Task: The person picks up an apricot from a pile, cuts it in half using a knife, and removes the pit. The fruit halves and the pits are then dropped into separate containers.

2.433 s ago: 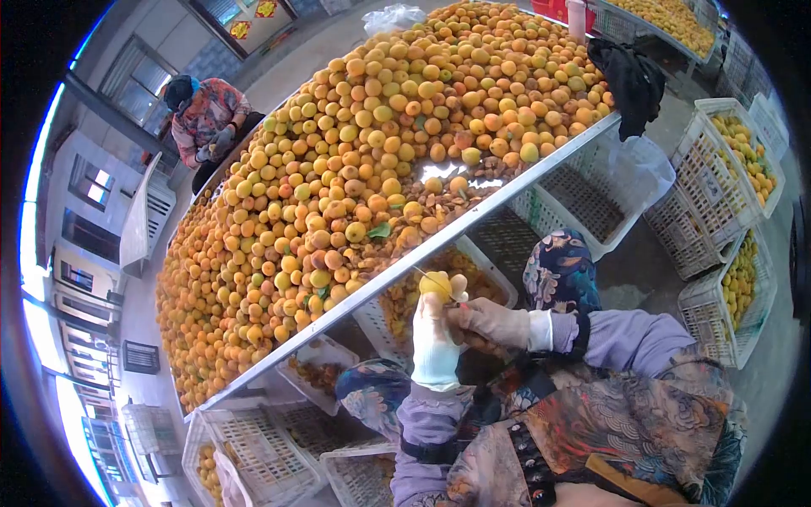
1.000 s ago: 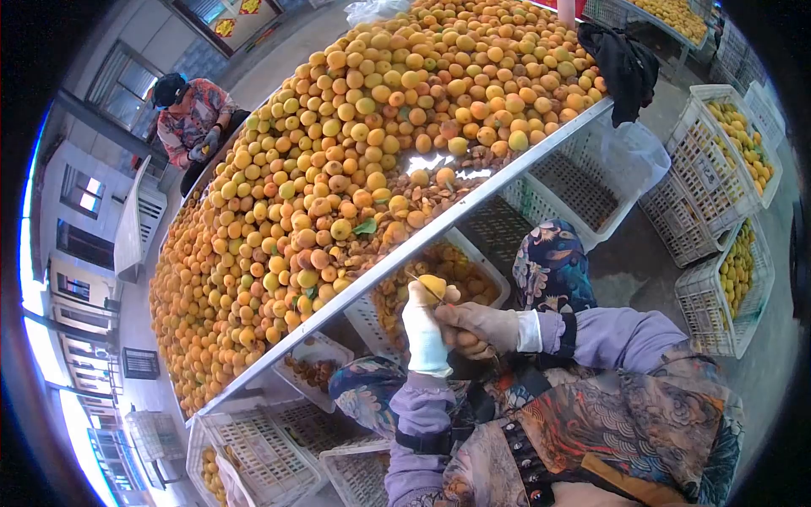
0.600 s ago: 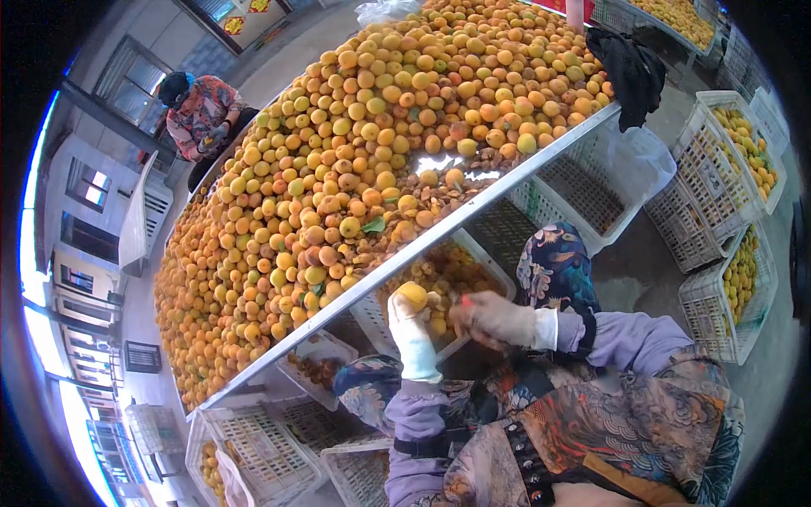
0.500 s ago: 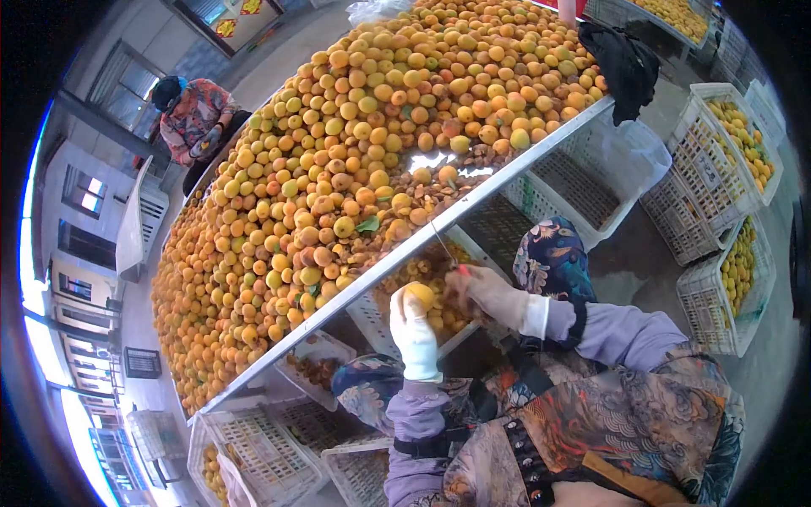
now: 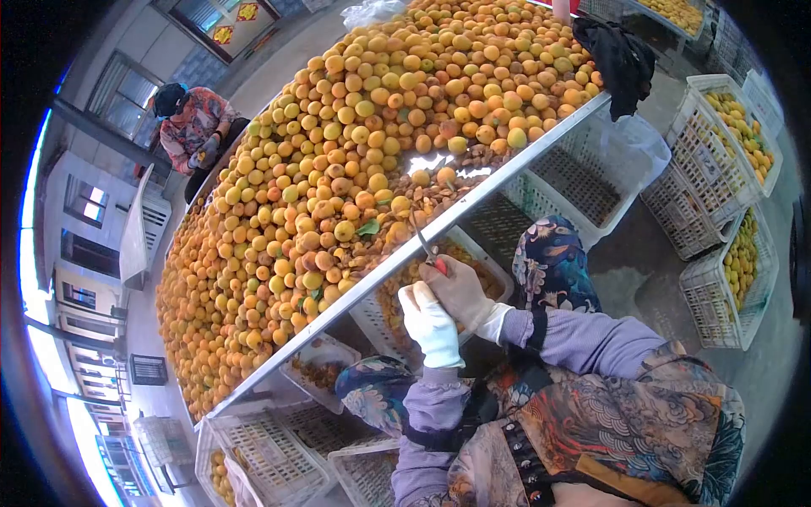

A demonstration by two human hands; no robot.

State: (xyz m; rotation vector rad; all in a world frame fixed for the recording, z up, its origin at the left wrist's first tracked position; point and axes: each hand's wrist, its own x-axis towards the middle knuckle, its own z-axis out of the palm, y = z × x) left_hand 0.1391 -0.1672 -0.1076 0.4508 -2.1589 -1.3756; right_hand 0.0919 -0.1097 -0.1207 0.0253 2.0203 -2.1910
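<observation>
My right hand (image 5: 463,294), in a beige glove, is closed around the red handle of a knife (image 5: 440,266). Its thin blade points up toward the edge of the fruit table. Touching it or very close on the left is my left hand (image 5: 429,325) in a white glove, with fingers curled in. Whatever those fingers hold is hidden. Below both hands, a crate (image 5: 368,319) contains orange fruit pieces. Just beyond the table rim lies a large heap of apricots (image 5: 338,177), with brown scraps (image 5: 420,207) near the knife.
The table's metal rim (image 5: 338,302) runs diagonally before me. Beneath stand a crate with a plastic liner (image 5: 604,215) and a crate of scraps (image 5: 317,372). Fruit-filled crates (image 5: 714,173) are stacked at right. A black cloth (image 5: 621,63) hangs over the corner. Another person (image 5: 193,127) sits at far left.
My left hand has moved slightly down and right, toward my right hand; the apricot in its fingers no longer shows. My right hand has shifted left, and the knife blade now points upward more visibly.
</observation>
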